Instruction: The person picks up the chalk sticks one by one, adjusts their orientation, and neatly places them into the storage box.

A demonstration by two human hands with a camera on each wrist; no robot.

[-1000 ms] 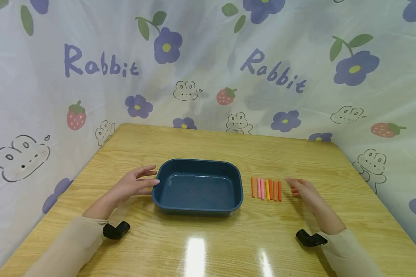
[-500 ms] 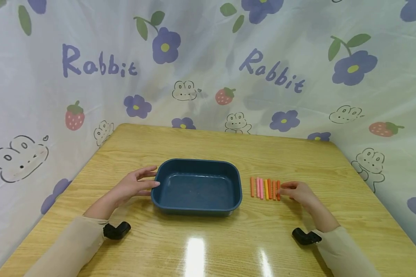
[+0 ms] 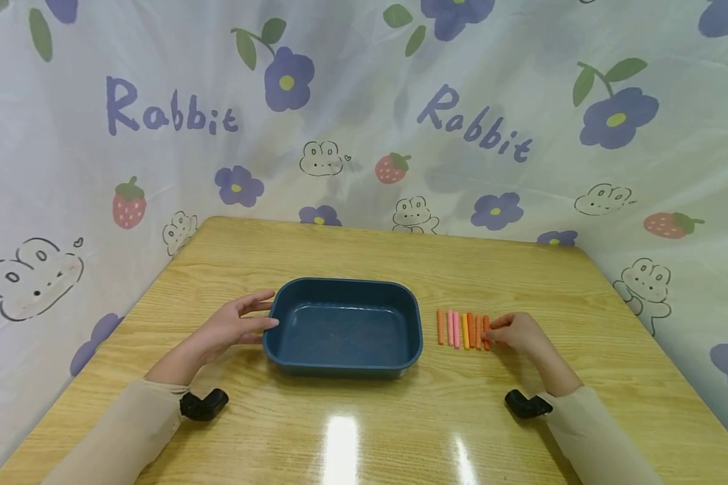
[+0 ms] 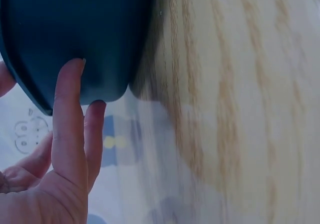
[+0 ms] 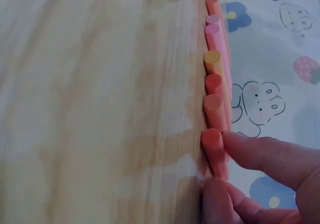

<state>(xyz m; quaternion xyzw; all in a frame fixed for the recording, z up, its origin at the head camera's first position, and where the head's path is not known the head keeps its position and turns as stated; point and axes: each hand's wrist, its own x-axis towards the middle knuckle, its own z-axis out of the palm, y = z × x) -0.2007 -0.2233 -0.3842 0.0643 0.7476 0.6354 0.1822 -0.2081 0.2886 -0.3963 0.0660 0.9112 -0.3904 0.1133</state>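
Note:
On the left, my left hand (image 3: 227,325) rests its extended fingers against the end of a dark blue rectangular basin (image 3: 342,369). In the left wrist view, fingertips (image 4: 70,76) lie on the outer wall of this basin. To its right, several chalk sticks lie side by side in a row: orange, pink, yellow and red-orange. My right hand (image 3: 522,335) pinches the rightmost red-orange chalk stick (image 5: 214,146). Its thumb and fingers come from either side, and the stick still lies on the table. A neighbouring orange chalk stick (image 5: 214,109) lies just beside it.
The wooden table (image 3: 267,431) has a pale cloth (image 3: 364,81) with flowers, rabbits and strawberries hanging behind and at both sides. A black wrist mount (image 3: 203,405) sits on the left sleeve, another mount (image 3: 526,404) on the right.
My right hand has moved left from beside the row to the rightmost chalk stick, and its fingers have closed around it. My left hand and the basin stay put.

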